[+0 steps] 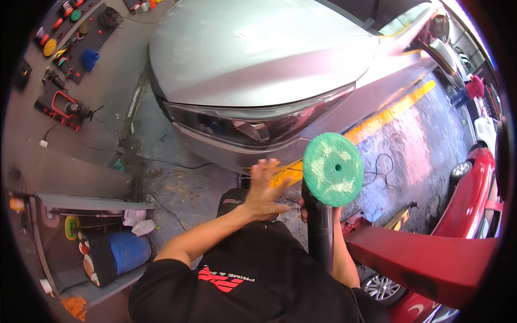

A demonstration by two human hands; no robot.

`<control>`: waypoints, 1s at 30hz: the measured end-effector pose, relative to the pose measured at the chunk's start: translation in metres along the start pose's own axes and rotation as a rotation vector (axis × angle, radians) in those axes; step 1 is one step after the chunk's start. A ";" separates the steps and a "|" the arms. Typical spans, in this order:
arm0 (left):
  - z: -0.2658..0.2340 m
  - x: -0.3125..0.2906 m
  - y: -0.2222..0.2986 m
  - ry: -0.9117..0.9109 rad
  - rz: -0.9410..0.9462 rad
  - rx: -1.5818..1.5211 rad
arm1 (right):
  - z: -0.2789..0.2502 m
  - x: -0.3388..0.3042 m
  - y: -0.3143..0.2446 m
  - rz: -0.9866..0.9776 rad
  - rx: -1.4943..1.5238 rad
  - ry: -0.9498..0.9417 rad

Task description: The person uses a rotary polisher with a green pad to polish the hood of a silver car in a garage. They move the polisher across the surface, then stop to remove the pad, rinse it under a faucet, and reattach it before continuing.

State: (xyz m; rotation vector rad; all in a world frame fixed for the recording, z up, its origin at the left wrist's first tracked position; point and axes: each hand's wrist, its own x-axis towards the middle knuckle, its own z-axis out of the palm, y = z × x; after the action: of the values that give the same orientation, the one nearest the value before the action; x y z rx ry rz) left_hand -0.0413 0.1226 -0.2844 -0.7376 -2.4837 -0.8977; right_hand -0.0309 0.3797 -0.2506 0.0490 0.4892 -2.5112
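My right hand grips a black polisher held upright in front of my body, its fingers partly hidden behind the tool. A round green foam pad on the polisher faces up toward me, with pale patches of compound or residue and a small hole at the centre. Left of the pad, my left hand is raised with fingers spread and nothing in it. Just beyond both hands stands a silver car, its hood and dark headlight facing me. Neither hand touches the car.
A cord runs across the floor. Tools and pads lie on a dark mat at the far left. A blue bucket sits in a grey cart at left. At right are a red beam, a red car and another person.
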 end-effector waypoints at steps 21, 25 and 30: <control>-0.054 0.162 0.060 -0.037 -0.561 -1.896 | 0.079 0.020 -0.011 -0.303 -0.823 0.297; -0.044 0.165 0.010 0.097 -0.624 -2.220 | 0.091 0.067 -0.003 -0.238 -0.839 0.316; -0.042 0.181 -0.060 0.157 -0.691 -2.209 | 0.131 0.160 0.006 -0.222 -1.005 0.393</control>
State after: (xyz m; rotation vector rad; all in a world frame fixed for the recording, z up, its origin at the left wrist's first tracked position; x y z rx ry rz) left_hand -0.2112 0.1167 -0.1881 -0.0575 -0.4789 -3.4777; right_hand -0.1521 0.2435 -0.1529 0.1019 1.9292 -2.1633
